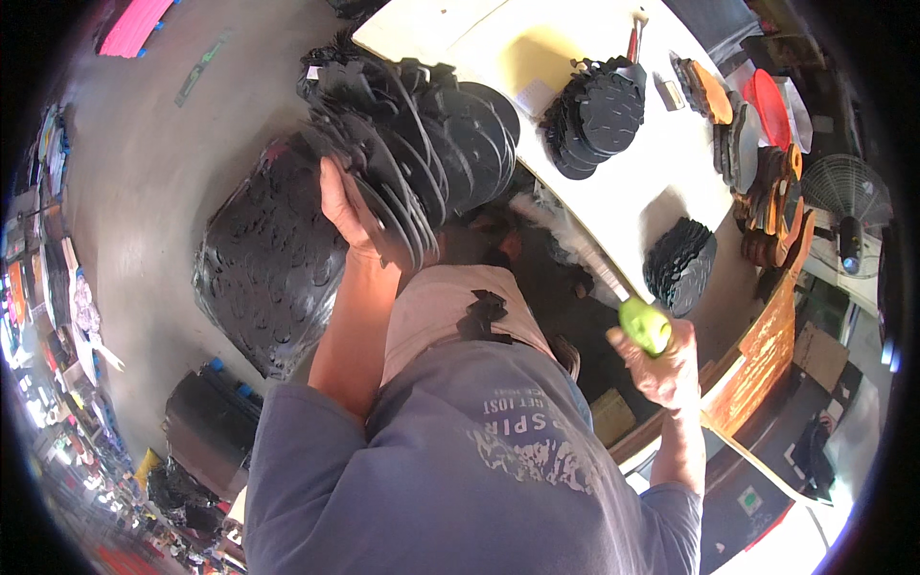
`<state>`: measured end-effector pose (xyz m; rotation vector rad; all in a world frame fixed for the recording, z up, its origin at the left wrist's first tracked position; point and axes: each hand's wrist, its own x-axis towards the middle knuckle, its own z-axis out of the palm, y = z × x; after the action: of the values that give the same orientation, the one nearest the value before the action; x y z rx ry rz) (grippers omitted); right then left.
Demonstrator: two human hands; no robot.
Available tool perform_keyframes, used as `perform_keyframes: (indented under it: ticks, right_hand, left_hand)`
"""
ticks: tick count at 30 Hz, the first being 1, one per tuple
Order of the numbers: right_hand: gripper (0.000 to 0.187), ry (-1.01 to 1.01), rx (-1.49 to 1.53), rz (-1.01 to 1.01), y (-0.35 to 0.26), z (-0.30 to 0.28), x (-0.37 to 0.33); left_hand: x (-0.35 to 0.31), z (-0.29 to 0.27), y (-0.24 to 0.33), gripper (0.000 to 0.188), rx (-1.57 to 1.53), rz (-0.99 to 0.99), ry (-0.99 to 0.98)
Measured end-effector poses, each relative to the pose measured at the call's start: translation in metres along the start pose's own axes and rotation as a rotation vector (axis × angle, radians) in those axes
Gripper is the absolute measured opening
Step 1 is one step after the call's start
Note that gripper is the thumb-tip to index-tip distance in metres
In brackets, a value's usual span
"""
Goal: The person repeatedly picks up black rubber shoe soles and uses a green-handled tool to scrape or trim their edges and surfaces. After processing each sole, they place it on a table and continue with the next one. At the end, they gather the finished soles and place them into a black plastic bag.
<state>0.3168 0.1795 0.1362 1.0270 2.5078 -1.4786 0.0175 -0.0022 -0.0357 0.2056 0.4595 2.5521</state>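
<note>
My left hand [347,209] is closed around the near edge of a bundle of thin black sole-shaped pieces [393,163], which fan out to the right toward the table edge. Most of its fingers are hidden behind the pieces. My right hand [666,369] grips the bright green handle of a long tool [644,326]. The tool's pale shaft points up and left toward the bundle, but motion blur hides its exact kind. Its far end appears apart from the pieces. Under my left arm lies a large dark bag-like pack [273,259] with a bumpy surface.
The cream table [594,206] carries a round black stack [599,115], a smaller black stack [680,264] and a red-handled tool [635,38]. Sole-shaped templates [738,144] crowd its right side. A fan [848,206] and a wooden panel [762,364] stand farther right.
</note>
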Motion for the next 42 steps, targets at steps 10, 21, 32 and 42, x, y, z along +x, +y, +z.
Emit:
perform_keyframes:
  ticks: [10, 21, 32, 42]
  right_hand:
    - [0.025, -0.021, 0.104, -0.055, 0.005, -0.006, -0.004]
    - [0.021, -0.129, -0.135, -0.223, 0.008, 0.009, -0.005]
    - [0.025, -0.116, -0.074, -0.133, 0.006, -0.006, -0.009]
    - [0.039, -0.008, 0.173, -0.109, 0.040, -0.042, -0.031]
  left_hand:
    - [0.006, 0.030, -0.004, 0.074, -0.146, -0.196, -0.163]
    - [0.017, 0.047, 0.001, 0.052, -0.338, -0.154, -0.050]
    - [0.008, 0.051, -0.008, 0.051, -0.307, -0.143, 0.131]
    - [-0.001, 0.027, 0.031, 0.048, -0.012, -0.265, -0.107]
